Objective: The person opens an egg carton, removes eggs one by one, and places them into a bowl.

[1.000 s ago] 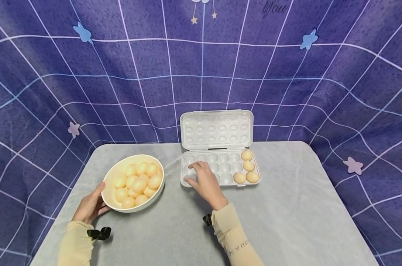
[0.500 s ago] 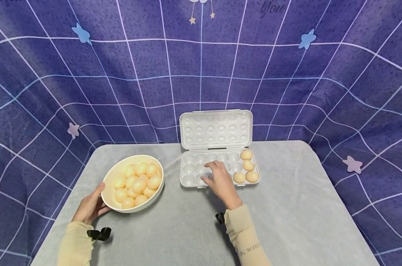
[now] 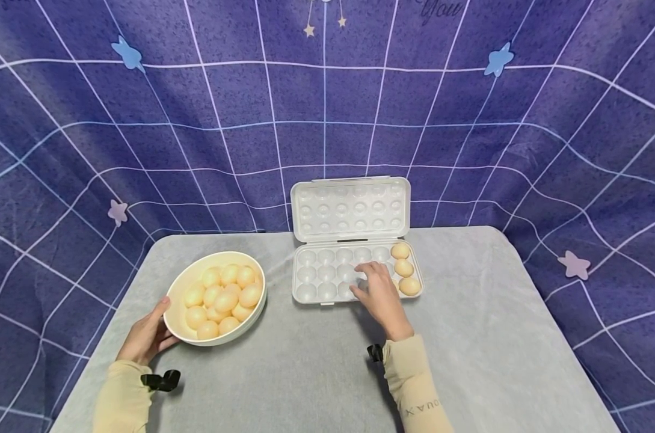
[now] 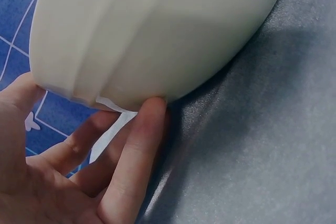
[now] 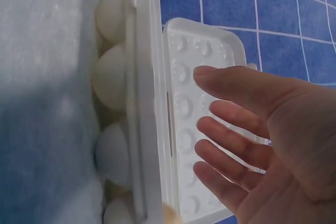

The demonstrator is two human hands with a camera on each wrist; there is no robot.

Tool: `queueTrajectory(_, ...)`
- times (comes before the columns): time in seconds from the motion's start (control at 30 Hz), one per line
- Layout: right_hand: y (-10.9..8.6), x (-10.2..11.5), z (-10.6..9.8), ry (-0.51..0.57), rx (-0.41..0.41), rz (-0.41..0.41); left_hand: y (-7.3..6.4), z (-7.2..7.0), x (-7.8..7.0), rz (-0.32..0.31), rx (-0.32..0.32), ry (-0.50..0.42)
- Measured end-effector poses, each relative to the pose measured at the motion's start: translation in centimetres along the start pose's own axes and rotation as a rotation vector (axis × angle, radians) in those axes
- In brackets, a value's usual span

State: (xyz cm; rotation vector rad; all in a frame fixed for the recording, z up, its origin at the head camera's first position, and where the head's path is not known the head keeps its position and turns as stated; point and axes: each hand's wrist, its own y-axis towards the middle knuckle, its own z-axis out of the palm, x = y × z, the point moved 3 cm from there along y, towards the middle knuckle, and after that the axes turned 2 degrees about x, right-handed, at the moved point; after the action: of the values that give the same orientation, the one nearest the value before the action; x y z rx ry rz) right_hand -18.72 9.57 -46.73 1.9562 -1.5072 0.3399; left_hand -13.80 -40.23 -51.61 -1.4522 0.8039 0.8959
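My left hand (image 3: 145,334) grips the near left side of a cream bowl (image 3: 177,279), thumb at the rim and fingers under its curved wall. In the left wrist view the fingertips press against the bowl (image 4: 157,35). A heap of pale brown eggs (image 3: 227,300) fills much of the bowl. My right hand (image 3: 384,297) hovers over the right part of a white egg box (image 3: 327,300), fingers slightly bent, with nothing held. Eggs (image 3: 403,268) sit in the box's rightmost column, and one beside them is mostly hidden by the hand. Cups further left hold no eggs.
The box's hinged lid (image 3: 351,210) stands raised at the back, close to the purple-blue gridded curtain (image 3: 327,90). A grey cloth (image 3: 284,385) covers the table. Black wrist mounts (image 3: 162,380) stick out from both sleeves.
My right hand has moved rightward across the egg box, from its left cups towards the eggs at the right, uncovering the left cups. My left hand stays on the bowl.
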Motion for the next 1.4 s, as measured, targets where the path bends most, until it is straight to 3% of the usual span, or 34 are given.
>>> queueTrajectory(0.33,-0.8,-1.9,-1.1,0.029,-0.047,0.004,-0.1,-0.2,0.0,-0.002,-0.006,-0.014)
queueTrajectory(1.0,-1.2,-4.4,-1.5,0.026,0.025,0.143,-0.2,-0.3,0.1,-0.005,-0.005,-0.021)
queueTrajectory(1.4,-1.3,-5.0,-1.8,0.055,-0.078,0.145,0.1,-0.1,-0.1,-0.014,-0.020,-0.002)
